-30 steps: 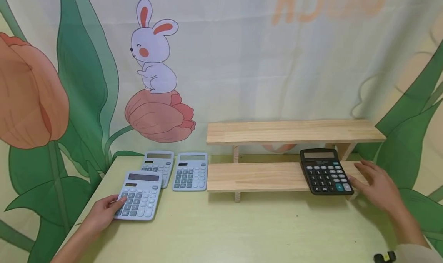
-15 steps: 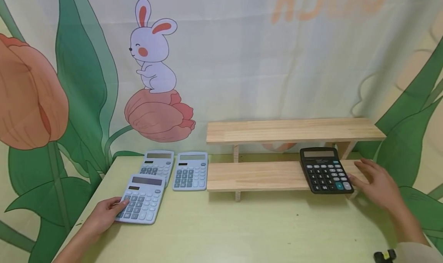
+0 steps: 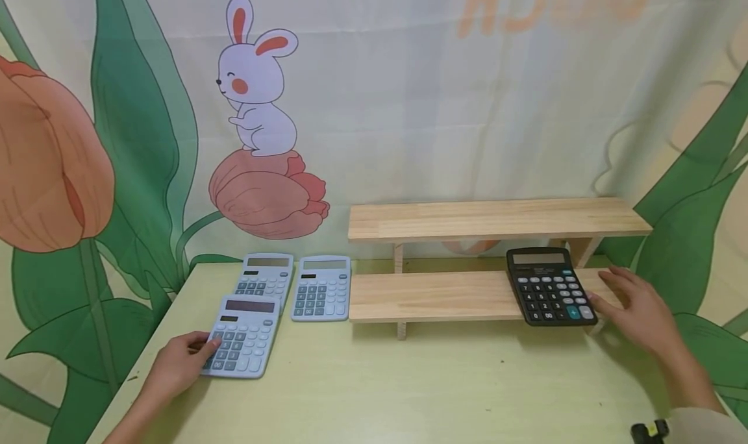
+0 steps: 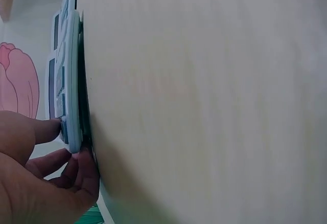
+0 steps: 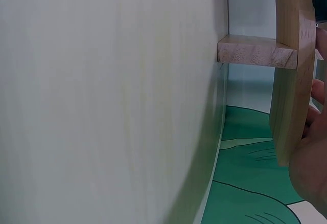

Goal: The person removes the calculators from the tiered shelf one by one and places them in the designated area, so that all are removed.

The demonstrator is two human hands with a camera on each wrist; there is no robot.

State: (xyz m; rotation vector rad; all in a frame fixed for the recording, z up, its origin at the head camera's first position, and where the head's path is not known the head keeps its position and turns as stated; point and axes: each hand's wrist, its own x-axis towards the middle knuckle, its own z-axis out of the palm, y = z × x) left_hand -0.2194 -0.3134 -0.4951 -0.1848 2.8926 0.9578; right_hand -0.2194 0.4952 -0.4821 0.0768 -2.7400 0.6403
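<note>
My left hand pinches the lower left corner of a light blue calculator, thumb on the keys and fingers beneath, as the left wrist view shows. It partly covers another light blue calculator lying behind it. A third light blue calculator lies just to the right. On the lower wooden shelf, a black calculator rests at the right, its front edge overhanging. My right hand is beside it, thumb at its right edge and the other fingers loosely extended over the shelf end.
An upper wooden shelf stands behind and above the lower one, on wooden supports. Both are on a pale green table. Behind hangs a printed cloth with a rabbit and tulips.
My left hand has shifted slightly right and toward me with the light blue calculator, exposing a little less of the one behind. My right hand and the black calculator have stayed in place.
</note>
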